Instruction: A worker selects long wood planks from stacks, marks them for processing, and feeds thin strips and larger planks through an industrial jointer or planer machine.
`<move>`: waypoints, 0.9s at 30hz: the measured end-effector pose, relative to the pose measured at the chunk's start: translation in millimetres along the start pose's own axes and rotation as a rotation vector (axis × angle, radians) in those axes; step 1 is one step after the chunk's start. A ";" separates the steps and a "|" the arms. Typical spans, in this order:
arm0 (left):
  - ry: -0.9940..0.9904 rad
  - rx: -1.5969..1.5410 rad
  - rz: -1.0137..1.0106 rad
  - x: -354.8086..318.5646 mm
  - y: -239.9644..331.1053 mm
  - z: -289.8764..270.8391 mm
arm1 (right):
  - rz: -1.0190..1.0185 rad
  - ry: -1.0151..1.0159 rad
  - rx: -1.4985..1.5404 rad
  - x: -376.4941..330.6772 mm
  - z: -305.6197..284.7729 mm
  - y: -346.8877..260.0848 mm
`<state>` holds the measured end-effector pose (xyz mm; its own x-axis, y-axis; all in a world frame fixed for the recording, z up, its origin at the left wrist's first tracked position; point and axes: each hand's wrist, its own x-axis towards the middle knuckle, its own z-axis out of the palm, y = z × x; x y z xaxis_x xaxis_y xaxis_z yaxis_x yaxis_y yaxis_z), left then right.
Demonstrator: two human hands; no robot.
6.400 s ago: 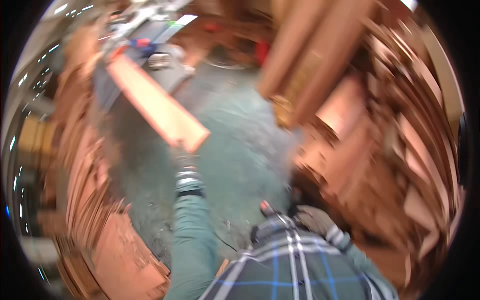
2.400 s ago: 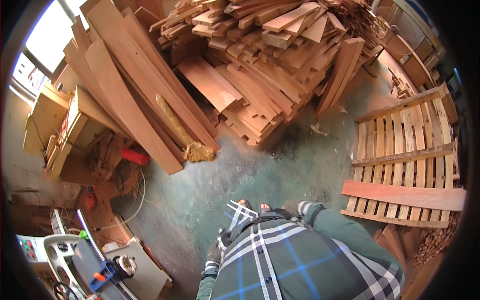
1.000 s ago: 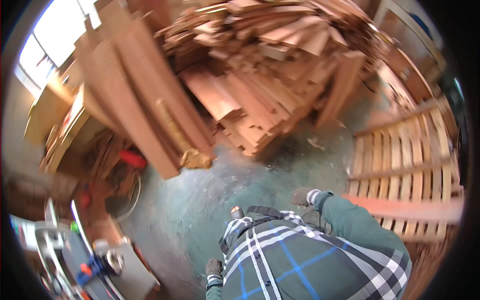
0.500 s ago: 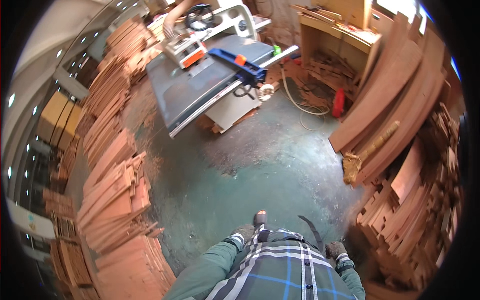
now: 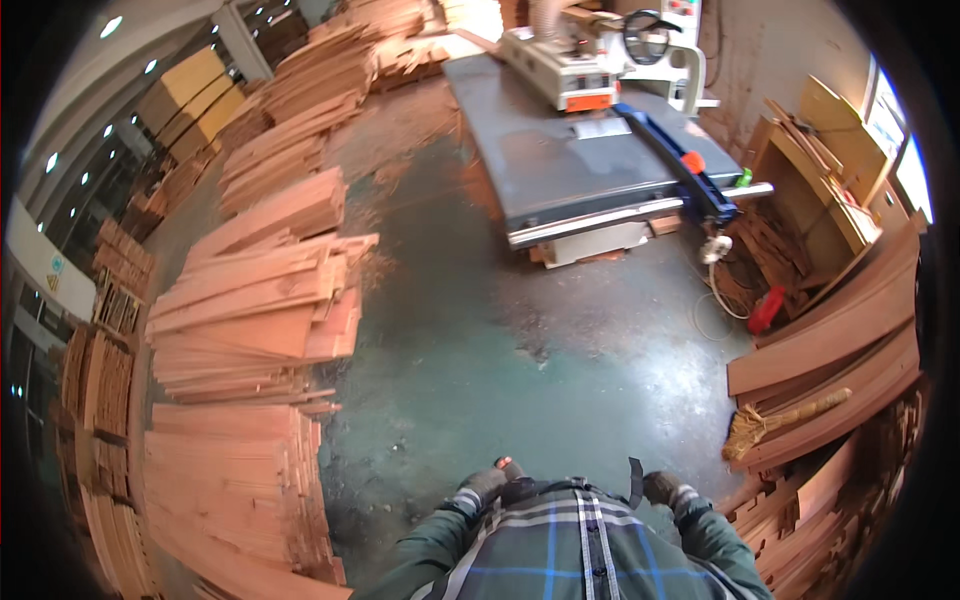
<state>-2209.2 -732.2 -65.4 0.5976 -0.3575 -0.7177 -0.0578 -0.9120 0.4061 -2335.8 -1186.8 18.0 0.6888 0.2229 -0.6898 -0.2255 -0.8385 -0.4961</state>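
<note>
My left hand (image 5: pixel 484 484), in a dark grey glove, hangs at the left side of my plaid apron (image 5: pixel 565 540). On the other side hangs my right hand (image 5: pixel 660 488), gloved the same way, close to a loose black strap (image 5: pixel 636 480). I see nothing held in either hand, but the fingers are too small and dark to make out. Both hands are apart from the wood around me. Nearest on the left lies a low stack of reddish boards (image 5: pixel 235 490).
A panel saw with a grey table (image 5: pixel 560 160) and blue fence (image 5: pixel 672 155) stands ahead. More board piles (image 5: pixel 250 300) line the left. At right are curved planks (image 5: pixel 830 360) with a straw broom (image 5: pixel 770 425) on them, a wooden cabinet (image 5: pixel 850 230) and a red object (image 5: pixel 766 310).
My view has turned left, so the saw, planks and broom sit further right in the picture. The left board piles show more fully. Both hands still hang at my sides.
</note>
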 end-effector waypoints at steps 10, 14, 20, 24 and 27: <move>0.414 -0.520 -0.181 -13.1 -119.2 -139.2 | -0.403 0.044 -0.410 213.3 -249.3 -281.5; 0.318 -0.821 0.059 -5.2 -98.3 -196.7 | -0.571 0.295 -0.626 299.2 -249.6 -346.3; 0.429 -0.602 0.023 44.0 -150.1 -277.6 | -1.032 -0.435 -0.389 400.9 -210.2 -438.9; 0.536 -0.466 -0.067 55.4 -146.8 -413.4 | -0.960 -0.284 -0.090 492.9 -235.9 -476.2; 0.795 -0.707 -0.095 70.5 -149.2 -477.4 | -0.721 -0.346 0.117 520.5 -299.8 -548.8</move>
<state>-1776.7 -525.2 93.4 0.9402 0.1756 -0.2918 0.3404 -0.5143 0.7872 -1646.9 -759.7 89.2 0.4442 0.8464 -0.2939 0.1093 -0.3768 -0.9198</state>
